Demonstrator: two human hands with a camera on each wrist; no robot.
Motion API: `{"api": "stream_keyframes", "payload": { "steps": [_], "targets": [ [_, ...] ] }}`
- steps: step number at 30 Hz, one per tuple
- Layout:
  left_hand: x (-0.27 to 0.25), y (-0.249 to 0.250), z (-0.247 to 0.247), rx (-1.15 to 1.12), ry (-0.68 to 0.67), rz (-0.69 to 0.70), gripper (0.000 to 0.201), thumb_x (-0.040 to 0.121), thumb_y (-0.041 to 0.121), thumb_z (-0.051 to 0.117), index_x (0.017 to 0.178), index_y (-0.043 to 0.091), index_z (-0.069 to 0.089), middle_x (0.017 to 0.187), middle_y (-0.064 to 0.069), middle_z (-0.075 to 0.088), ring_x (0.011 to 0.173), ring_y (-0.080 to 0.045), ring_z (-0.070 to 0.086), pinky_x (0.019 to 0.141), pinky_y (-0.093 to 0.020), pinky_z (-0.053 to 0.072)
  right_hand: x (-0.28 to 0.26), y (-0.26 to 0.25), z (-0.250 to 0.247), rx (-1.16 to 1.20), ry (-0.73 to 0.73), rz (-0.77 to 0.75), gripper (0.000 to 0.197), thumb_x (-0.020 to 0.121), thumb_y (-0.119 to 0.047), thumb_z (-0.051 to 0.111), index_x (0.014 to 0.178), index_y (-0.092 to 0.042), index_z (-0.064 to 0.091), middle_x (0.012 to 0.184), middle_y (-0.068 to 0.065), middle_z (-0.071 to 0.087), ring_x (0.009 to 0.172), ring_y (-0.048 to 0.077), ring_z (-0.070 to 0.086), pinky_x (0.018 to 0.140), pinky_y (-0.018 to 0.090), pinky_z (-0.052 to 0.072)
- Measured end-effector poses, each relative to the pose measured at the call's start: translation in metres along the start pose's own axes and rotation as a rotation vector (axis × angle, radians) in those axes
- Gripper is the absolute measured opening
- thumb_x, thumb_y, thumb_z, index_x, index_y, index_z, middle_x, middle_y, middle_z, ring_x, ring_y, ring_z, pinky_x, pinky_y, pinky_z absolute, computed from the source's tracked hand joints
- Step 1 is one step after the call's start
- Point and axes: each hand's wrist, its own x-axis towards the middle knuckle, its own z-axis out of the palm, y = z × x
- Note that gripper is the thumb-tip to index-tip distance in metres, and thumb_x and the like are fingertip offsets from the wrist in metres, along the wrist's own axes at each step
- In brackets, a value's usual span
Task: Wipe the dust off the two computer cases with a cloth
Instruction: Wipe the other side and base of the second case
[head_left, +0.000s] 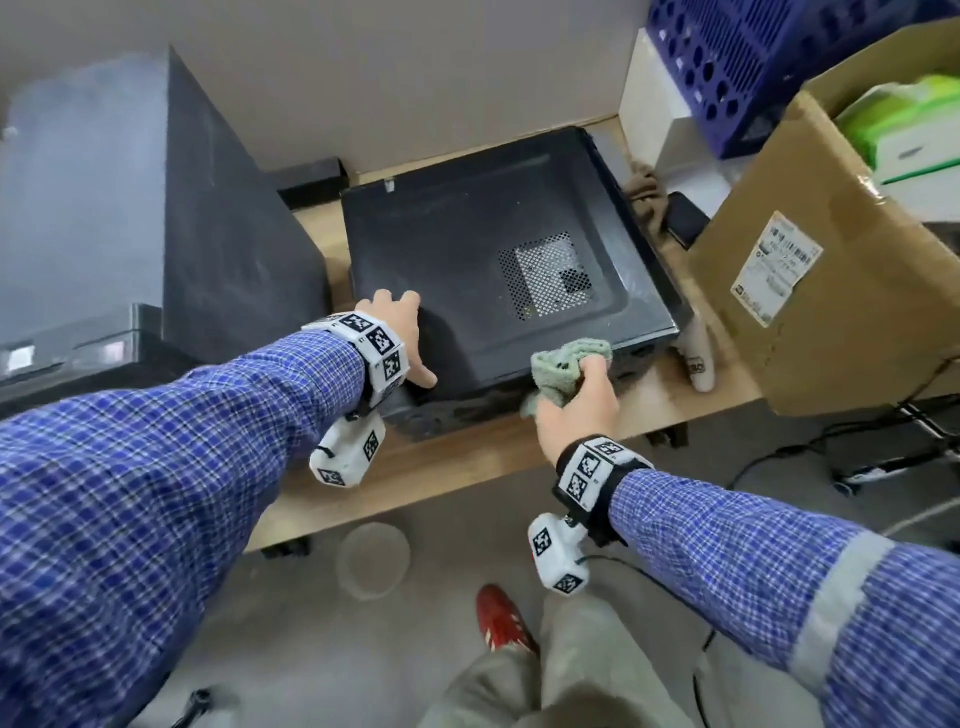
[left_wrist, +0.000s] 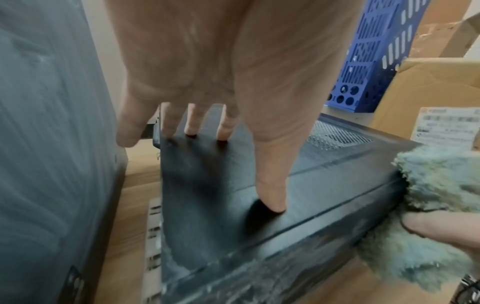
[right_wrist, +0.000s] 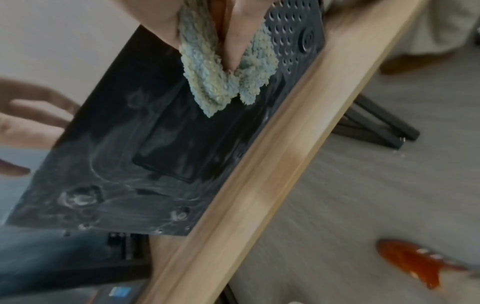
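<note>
While left hand (head_left: 402, 332) steadies case (head_left: 467, 249), cloth (head_left: 561, 366) in right hand (head_left: 579, 410).

Soft, even indoor light fills the room, with no harsh glare. The head view is fairly sharp in the middle but bends strongly at the edges, stretching the checked sleeves (head_left: 156, 493). Dust shows as a pale haze on the flat computer case (head_left: 498, 260). In the left wrist view the left hand (left_wrist: 207, 82) looms large and soft, its thumb casting a dark shadow on the case. The right wrist view is smeared by motion; the floor (right_wrist: 363, 185) and red shoe (right_wrist: 415, 265) are blurred.
</note>
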Motion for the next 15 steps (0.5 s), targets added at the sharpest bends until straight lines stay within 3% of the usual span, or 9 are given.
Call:
{"api": "stream_keyframes", "payload": {
  "steps": [2,4,7,10,12,15],
  "targets": [
    [0.005,0.001,-0.004,0.007,-0.037,0.038,0.122,0.048,0.057,0.090,0.146,0.019,0.028,0.135,-0.014,0.042,0.117,-0.039,0.055,0.095,-0.052,0.050,-0.001,0.001,0.003,0.021,-0.013,0.064,0.025,0.076,-0.011,0.065,0.083,-0.025,0.046,0.092,-0.003,0.060,0.082,0.015,0.059,0.078,0.025,0.048],
    [0.007,0.008,-0.010,0.066,-0.069,0.051,0.128,0.048,0.057,0.091,0.150,0.020,0.021,0.135,-0.016,0.039,0.115,-0.041,0.056,0.094,-0.053,0.051,0.002,0.006,0.001,0.020,-0.062,0.103,0.021,0.077,-0.012,0.066,0.087,-0.022,0.050,0.088,-0.004,0.062,0.079,0.014,0.060,0.074,0.023,0.047],
    [0.008,0.016,-0.017,0.156,-0.063,0.059,0.115,0.048,0.060,0.090,0.138,0.018,0.032,0.121,-0.015,0.047,0.106,-0.037,0.059,0.090,-0.051,0.053,0.015,0.014,-0.011,0.079,-0.019,0.221,0.030,0.079,-0.006,0.062,0.104,-0.021,0.052,0.094,-0.004,0.061,0.084,0.015,0.059,0.085,0.026,0.048],
    [0.012,0.015,-0.018,0.187,-0.072,0.063,0.111,0.038,0.066,0.087,0.126,0.018,0.038,0.108,-0.010,0.052,0.103,-0.033,0.058,0.087,-0.050,0.054,0.044,0.028,-0.015,0.076,0.132,0.459,0.052,0.083,-0.003,0.054,0.133,-0.014,0.045,0.117,0.006,0.059,0.105,0.023,0.057,0.096,0.026,0.039],
    [0.016,0.016,-0.019,0.201,-0.081,0.060,0.109,0.036,0.066,0.087,0.121,0.019,0.038,0.104,-0.009,0.054,0.099,-0.032,0.059,0.084,-0.050,0.055,0.062,0.039,-0.013,0.088,0.127,0.578,0.046,0.082,-0.007,0.055,0.127,-0.009,0.053,0.121,0.009,0.062,0.111,0.027,0.058,0.098,0.029,0.041],
    [0.020,0.016,-0.018,0.218,-0.098,0.061,0.112,0.022,0.071,0.080,0.113,0.019,0.038,0.098,-0.006,0.057,0.096,-0.031,0.061,0.081,-0.049,0.056,0.077,0.057,-0.004,0.122,-0.022,0.678,0.035,0.085,-0.013,0.056,0.119,-0.004,0.058,0.116,0.009,0.064,0.111,0.027,0.060,0.093,0.027,0.045]
  ]
}}
